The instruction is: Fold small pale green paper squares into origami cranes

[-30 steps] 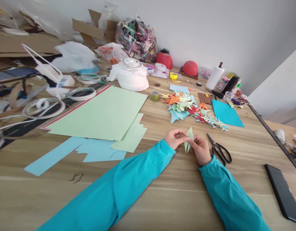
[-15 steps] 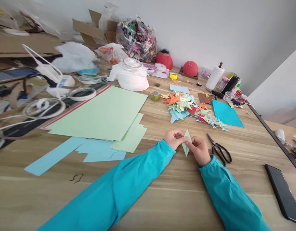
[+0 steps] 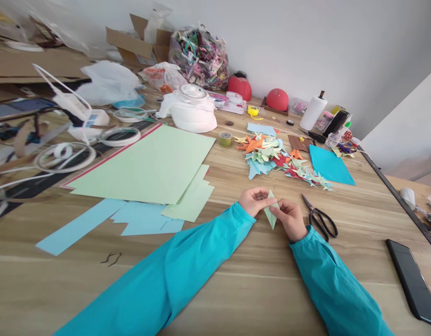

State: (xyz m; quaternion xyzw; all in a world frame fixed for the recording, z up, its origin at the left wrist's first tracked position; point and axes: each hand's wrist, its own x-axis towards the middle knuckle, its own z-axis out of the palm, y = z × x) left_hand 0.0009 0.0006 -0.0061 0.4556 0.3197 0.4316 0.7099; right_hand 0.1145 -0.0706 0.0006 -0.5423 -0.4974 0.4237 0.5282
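A small pale green folded paper, shaped like a narrow diamond, is held upright between my two hands. My left hand pinches its upper left side between thumb and fingers. On the other side, my right hand grips the right edge, its thumb lying on the front face. Just right of that hand lies a pair of black-handled scissors. Beyond my hands is a pile of folded paper cranes in orange, green, blue and red.
Large green paper sheets lie to the left, with blue paper pieces in front. A spool of thread stands near the cranes. A turquoise sheet lies at the right, and a black phone near the right edge.
The folded paper has tilted slightly, its top tip leaning a little further left. Both hands stay almost in place, still pinching it.
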